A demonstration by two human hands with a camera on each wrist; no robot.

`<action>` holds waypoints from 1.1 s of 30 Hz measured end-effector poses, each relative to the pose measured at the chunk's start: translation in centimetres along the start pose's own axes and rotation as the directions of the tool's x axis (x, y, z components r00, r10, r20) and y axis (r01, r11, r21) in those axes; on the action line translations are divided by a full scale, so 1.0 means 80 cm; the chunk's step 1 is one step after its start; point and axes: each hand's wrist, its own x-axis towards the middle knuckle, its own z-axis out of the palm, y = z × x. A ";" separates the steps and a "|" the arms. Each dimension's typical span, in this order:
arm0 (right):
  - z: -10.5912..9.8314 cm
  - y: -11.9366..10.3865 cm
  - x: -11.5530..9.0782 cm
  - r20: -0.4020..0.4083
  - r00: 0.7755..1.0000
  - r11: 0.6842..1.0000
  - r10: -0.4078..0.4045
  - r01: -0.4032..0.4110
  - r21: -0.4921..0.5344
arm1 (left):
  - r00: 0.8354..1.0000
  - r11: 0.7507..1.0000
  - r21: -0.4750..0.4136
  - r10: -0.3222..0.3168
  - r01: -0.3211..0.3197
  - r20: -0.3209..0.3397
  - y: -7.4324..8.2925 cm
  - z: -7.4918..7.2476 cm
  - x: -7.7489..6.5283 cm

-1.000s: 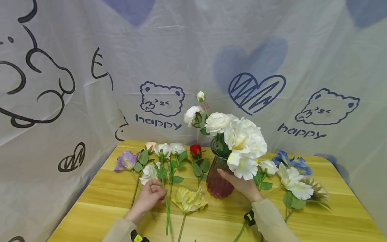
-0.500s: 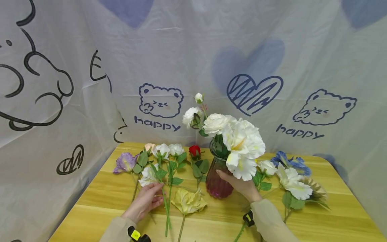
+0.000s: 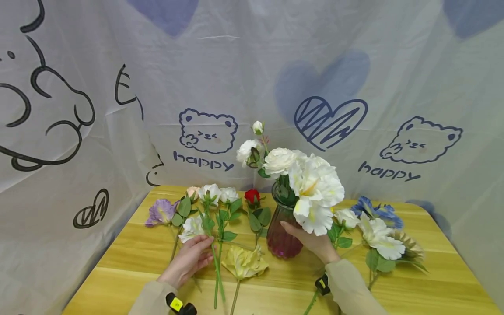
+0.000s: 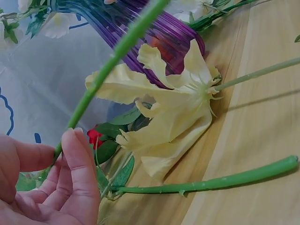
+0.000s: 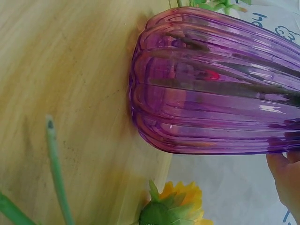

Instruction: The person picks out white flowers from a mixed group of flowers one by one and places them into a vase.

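Note:
With thumb and forefinger, my left hand (image 3: 190, 260) pinches the green stem (image 4: 105, 70) of a white rose (image 3: 209, 194). That stem crosses close in front of the left wrist view, and a second white rose (image 3: 229, 195) lies beside it on the table. My right hand (image 3: 315, 243) grips the ribbed purple glass vase (image 3: 284, 238) from its right side, fingers partly hidden behind flowers. Several white blooms (image 3: 313, 186) stand in the vase, leaning over its rim. Stems show through the vase wall (image 5: 211, 108). A pale yellow flower (image 3: 244, 262) lies between my hands.
At left lie a purple flower (image 3: 161, 212), a peach rose (image 3: 193, 191) and a white flower (image 3: 191, 229). A red rose (image 3: 252, 196) lies behind. Blue flowers (image 3: 376, 212) and a white lily-like bloom (image 3: 379, 238) lie right. A yellow flower (image 5: 180, 204) sits near the vase.
My left fingers have shifted up along the stem and closed on it. The white rose's head has risen slightly. My right hand stays on the vase.

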 end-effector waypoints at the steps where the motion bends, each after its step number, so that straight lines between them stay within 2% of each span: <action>1: 0.001 0.007 0.001 0.000 1.000 1.000 0.007 -0.007 -0.003 | 1.000 1.000 -0.001 0.003 -0.003 -0.001 0.000 0.001 0.000; 5: 0.001 0.020 0.001 0.011 1.000 1.000 0.021 -0.021 -0.008 | 1.000 1.000 0.001 0.021 -0.021 -0.003 0.002 0.001 -0.004; 10: 0.001 0.023 0.000 0.032 0.999 0.999 0.034 -0.035 0.025 | 0.998 0.998 0.023 0.051 -0.050 -0.024 0.005 0.002 -0.008; 20: 0.000 0.022 0.000 0.045 0.998 0.998 0.038 -0.040 0.044 | 0.979 0.980 0.083 0.188 -0.182 -0.079 0.016 0.010 -0.014; 26: -0.001 0.022 -0.001 0.058 0.996 0.996 0.069 -0.072 0.049 | 0.956 0.950 0.174 0.278 -0.260 -0.089 0.027 0.019 -0.021; 29: -0.001 0.021 -0.001 0.049 0.997 0.997 0.056 -0.059 0.045 | 0.941 0.932 0.192 0.328 -0.307 -0.087 0.033 0.024 -0.025; 33: -0.002 -0.009 -0.003 0.024 0.999 0.999 0.028 -0.028 0.023 | 0.911 0.906 0.178 0.404 -0.385 -0.086 0.040 0.029 -0.029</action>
